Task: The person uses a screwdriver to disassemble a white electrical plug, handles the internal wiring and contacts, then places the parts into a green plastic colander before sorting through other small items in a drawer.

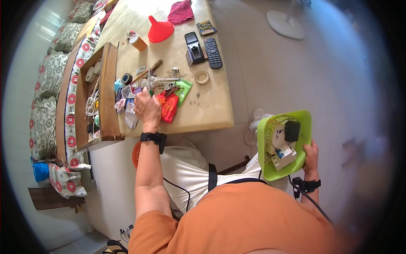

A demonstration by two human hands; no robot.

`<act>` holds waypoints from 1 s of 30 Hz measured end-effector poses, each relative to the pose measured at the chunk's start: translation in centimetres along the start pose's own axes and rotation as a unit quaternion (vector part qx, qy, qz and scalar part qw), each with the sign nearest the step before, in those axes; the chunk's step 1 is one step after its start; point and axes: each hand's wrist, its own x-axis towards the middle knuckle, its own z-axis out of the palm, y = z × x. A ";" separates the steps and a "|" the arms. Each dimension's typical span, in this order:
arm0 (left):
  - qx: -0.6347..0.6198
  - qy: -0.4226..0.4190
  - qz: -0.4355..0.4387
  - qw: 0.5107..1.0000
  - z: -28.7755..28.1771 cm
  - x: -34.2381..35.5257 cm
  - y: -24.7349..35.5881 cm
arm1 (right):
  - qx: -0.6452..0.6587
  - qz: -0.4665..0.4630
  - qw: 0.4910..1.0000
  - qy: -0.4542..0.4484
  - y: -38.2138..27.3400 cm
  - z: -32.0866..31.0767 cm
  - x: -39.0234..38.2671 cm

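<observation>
My left hand is over the small items at the table's near left, its fingers closed around the green end of a slim metal tool; the grip is partly hidden. Beside it lie a red packet, a green packet and a bunch of keys. Off the table on the right, my right hand grips the side of a lime-green plastic basket. Inside the basket are a black adapter, a white circuit breaker and a round white piece.
A wooden drawer with cables stands along the table's left side. Farther back are a red funnel, an orange-brown bottle, a maroon cloth, a remote control, a black device and a tape roll.
</observation>
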 end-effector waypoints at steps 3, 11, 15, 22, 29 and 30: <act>-0.084 0.064 0.117 0.987 -0.2 2.1 2.2 | -0.010 0.001 1.000 -0.008 -0.5 0.3 -0.2; -0.081 -0.169 0.215 0.959 2.6 8.5 8.3 | -0.017 0.004 1.000 0.008 -0.6 0.4 -0.3; -0.047 -0.157 0.210 0.964 3.2 9.1 9.3 | -0.005 0.010 1.000 0.008 0.0 -0.2 -0.2; -0.376 -0.044 0.133 0.916 2.8 5.4 9.0 | -0.003 0.015 1.000 -0.014 0.4 -0.3 0.3; -0.398 -0.059 0.097 0.910 0.3 1.2 7.0 | 0.009 0.001 1.000 -0.003 0.3 -0.3 -0.2; -0.369 -0.034 0.095 0.924 0.6 1.9 5.1 | 0.008 0.002 1.000 -0.006 0.4 -0.5 -0.2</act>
